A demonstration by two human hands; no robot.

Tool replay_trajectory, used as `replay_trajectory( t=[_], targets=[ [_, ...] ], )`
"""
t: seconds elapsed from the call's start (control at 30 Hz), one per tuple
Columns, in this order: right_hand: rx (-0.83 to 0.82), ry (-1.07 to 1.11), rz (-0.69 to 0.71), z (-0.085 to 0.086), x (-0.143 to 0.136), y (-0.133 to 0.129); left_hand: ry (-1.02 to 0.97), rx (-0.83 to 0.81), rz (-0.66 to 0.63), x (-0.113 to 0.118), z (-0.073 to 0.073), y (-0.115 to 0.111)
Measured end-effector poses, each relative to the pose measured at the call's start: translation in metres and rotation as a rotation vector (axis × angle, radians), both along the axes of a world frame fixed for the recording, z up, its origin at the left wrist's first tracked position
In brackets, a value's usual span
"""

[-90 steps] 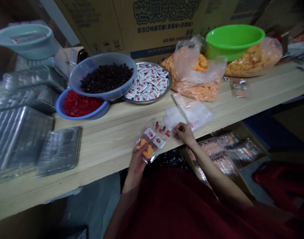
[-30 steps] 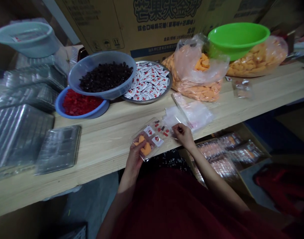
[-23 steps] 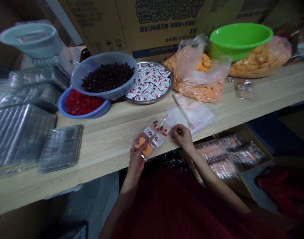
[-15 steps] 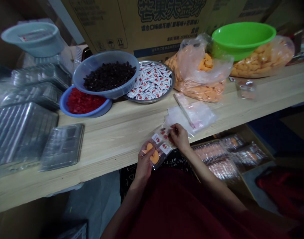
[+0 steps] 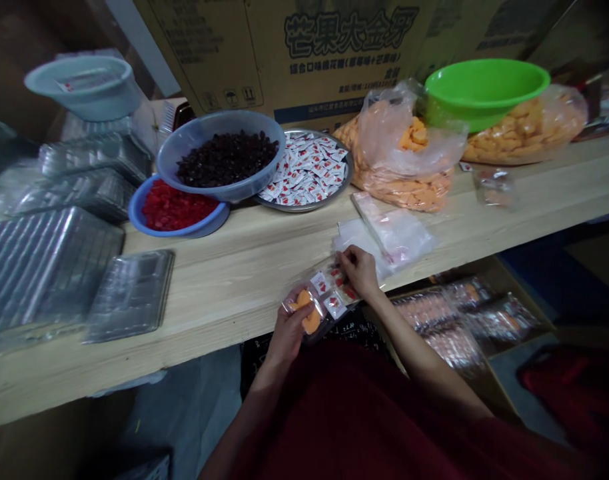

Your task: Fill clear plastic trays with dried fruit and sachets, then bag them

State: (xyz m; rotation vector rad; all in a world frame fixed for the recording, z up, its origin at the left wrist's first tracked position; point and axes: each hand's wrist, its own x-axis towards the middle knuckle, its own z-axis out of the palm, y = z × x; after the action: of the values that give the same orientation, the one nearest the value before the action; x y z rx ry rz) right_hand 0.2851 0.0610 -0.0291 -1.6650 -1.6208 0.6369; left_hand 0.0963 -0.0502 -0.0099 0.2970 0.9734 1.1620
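Note:
My left hand (image 5: 287,333) grips the near left end of a clear plastic tray (image 5: 326,325), its thumb over the orange candies (image 5: 310,320) there. Two white sachets with a red print (image 5: 335,306) lie mid-tray, with small red and dark pieces (image 5: 340,280) beyond them. At the tray's far right end, my right hand (image 5: 360,272) has its fingers pinched together; what is between them is hidden. Shiny clear film shows around the tray, but I cannot tell whether it is a bag. Flat clear bags (image 5: 394,233) lie just beyond my right hand.
Behind are a bowl of dark pieces (image 5: 229,160), a blue bowl of red pieces (image 5: 179,207), a metal dish of sachets (image 5: 309,208), bagged orange candies (image 5: 404,180) and a green basin (image 5: 487,100). Clear trays (image 5: 129,293) stack left. A carton of filled packs (image 5: 454,320) stands below right.
The right hand has shifted slightly along the tray's far end, and more red pieces show beside it. The left hand keeps its hold. The whole view has shifted slightly.

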Motion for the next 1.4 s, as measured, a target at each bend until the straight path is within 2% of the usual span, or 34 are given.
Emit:
replay_trajectory(
  t=[0.17, 0.4, 0.5, 0.63, 0.9, 1.17, 1.4],
  targets=[
    [-0.016, 0.071, 0.01, 0.0, 0.01, 0.006, -0.021, -0.038, -0.014, 0.0, -0.001, 0.001],
    [-0.102, 0.12, 0.12, 0.006, 0.026, -0.009, -0.094, -0.091, -0.011, 0.002, -0.004, 0.008],
    [-0.095, 0.124, 0.101, 0.004, 0.026, -0.01, -0.085, -0.1, -0.022, -0.002, -0.004, 0.008],
    [-0.096, 0.166, 0.076, 0.002, 0.022, -0.007, -0.063, -0.084, 0.026, -0.013, -0.002, 0.006],
    [-0.064, 0.226, 0.059, 0.007, 0.003, -0.005, 0.042, 0.002, 0.091, -0.02, 0.009, -0.002],
    [-0.012, 0.217, -0.008, 0.012, -0.001, -0.008, 0.046, 0.008, 0.017, -0.01, 0.018, -0.003],
    [-0.028, 0.267, -0.051, 0.007, 0.001, -0.007, 0.078, 0.018, -0.038, -0.018, 0.021, 0.001]
  ],
)
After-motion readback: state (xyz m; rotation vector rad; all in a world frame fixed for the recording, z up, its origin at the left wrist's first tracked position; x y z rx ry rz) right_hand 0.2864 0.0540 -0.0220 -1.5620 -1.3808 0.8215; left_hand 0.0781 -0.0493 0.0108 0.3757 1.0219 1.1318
